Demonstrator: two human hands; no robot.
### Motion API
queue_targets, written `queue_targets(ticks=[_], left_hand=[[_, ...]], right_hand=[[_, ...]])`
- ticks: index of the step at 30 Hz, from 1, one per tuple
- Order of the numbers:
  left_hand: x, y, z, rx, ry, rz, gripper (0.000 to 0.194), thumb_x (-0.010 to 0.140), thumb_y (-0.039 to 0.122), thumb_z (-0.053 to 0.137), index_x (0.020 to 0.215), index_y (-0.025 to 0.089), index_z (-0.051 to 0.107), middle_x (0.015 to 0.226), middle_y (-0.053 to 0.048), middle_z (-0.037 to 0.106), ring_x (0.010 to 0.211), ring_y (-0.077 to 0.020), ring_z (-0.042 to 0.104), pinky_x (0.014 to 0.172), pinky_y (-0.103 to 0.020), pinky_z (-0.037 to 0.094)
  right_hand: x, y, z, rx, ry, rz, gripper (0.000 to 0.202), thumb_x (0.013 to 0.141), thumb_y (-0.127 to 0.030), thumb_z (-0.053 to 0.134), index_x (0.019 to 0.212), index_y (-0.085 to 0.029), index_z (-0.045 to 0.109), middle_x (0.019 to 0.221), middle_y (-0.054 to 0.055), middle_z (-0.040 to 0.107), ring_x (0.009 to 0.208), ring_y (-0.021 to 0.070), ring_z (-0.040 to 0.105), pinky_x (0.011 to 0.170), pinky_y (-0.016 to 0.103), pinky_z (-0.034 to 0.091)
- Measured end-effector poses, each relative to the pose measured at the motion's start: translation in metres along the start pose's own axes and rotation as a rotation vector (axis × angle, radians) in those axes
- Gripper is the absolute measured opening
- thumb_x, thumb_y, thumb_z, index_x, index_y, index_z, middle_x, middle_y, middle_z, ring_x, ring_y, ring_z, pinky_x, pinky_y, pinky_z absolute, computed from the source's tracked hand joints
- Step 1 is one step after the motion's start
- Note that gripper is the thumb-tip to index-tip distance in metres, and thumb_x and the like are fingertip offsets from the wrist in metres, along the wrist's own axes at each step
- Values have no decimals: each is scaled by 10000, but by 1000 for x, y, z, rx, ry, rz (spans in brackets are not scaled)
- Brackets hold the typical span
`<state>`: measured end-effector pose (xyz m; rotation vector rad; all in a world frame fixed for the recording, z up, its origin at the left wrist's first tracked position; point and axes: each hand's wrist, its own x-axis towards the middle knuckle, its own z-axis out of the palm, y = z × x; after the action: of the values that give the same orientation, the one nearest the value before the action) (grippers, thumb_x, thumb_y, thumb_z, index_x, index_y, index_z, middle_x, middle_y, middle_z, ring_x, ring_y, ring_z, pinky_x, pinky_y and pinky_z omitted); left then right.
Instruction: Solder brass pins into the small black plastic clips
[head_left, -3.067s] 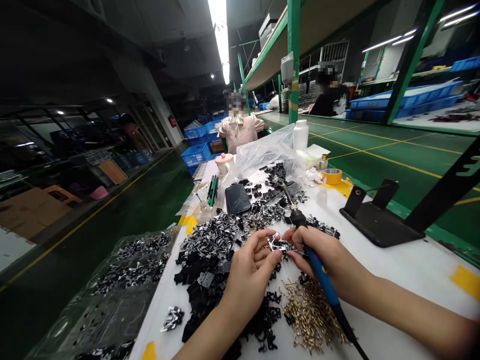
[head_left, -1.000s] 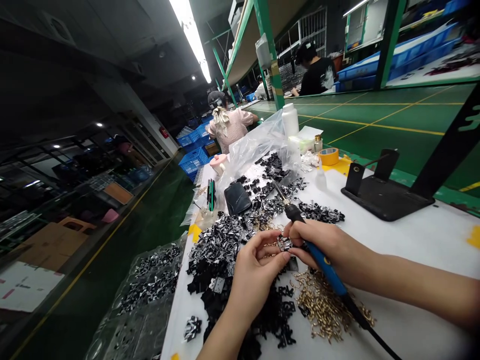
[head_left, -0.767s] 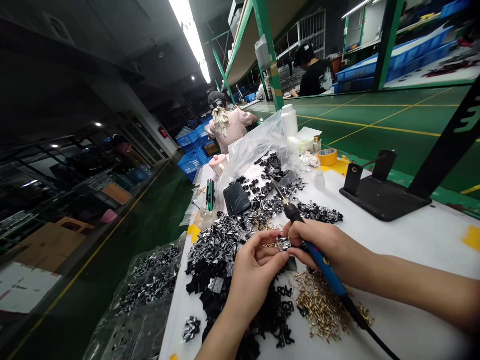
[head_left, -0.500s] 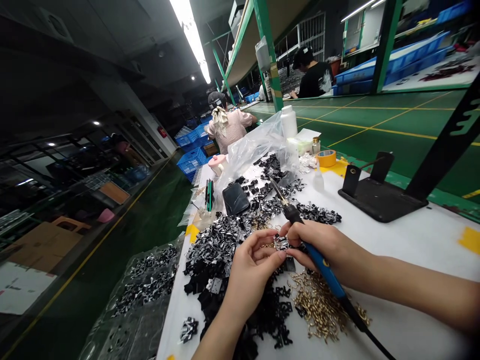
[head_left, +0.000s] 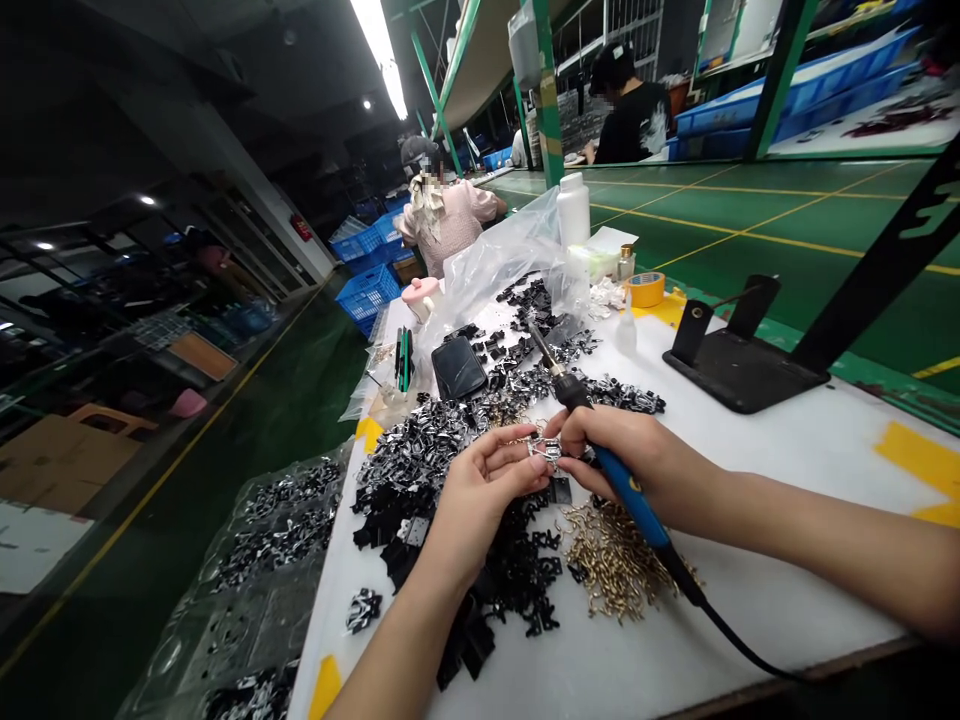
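Note:
My left hand (head_left: pixel 474 500) is closed, pinching a small silver-and-black metal part (head_left: pixel 552 451) between thumb and fingers. In my right hand (head_left: pixel 637 447) lies a soldering iron (head_left: pixel 621 480) with a blue handle, its metal tip pointing up and away over the table. The right fingertips also touch the small part from its right side. Below the hands sits a pile of small brass-coloured hooks (head_left: pixel 616 568). Flat black pieces (head_left: pixel 536 585) lie under and beside the left wrist. Beyond the left hand spreads a heap of shiny silver-and-black parts (head_left: pixel 420 445).
A dark phone (head_left: pixel 458 368) lies behind the heap, near a lidded pink-and-white mug (head_left: pixel 421 295). To the right stand a black metal stand (head_left: pixel 742 375), yellow tape (head_left: pixel 645 290) and a white bottle (head_left: pixel 574 210). Farther off sits a co-worker in pink (head_left: pixel 446 225). Another wears black (head_left: pixel 634 115).
The camera view has shifted, so the table and hands sit higher and slightly left in the picture. The small part appears turned a little between my fingers. Both grips continue.

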<state>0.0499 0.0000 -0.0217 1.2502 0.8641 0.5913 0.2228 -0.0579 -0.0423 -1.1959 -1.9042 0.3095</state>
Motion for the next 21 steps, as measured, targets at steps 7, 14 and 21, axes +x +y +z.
queue_targets(ticks=[7,14,21], left_hand=[[1,2,0,60,16,-7,366,729,266,686,1048,142,556,865,-67,635,785,-144,618,752,-268,507],[0,3,-6,310,60,71,297,759,219,602,1040,158,526,875,-61,609,763,-151,586,711,-294,489],[-3,-6,-15,1039,113,229,262,763,215,521,1015,252,581,741,9,601,666,-165,545,606,-298,390]], right_hand=[[0,2,0,-8,3,-5,98,837,-143,456,819,-210,387,883,56,597,771,162,563,640,276,435],[0,4,-1,-33,36,33,135,828,-137,474,801,-217,369,869,46,589,788,170,566,653,285,437],[1,4,-1,-41,43,14,140,823,-120,473,808,-216,371,847,49,572,828,187,562,662,293,435]])
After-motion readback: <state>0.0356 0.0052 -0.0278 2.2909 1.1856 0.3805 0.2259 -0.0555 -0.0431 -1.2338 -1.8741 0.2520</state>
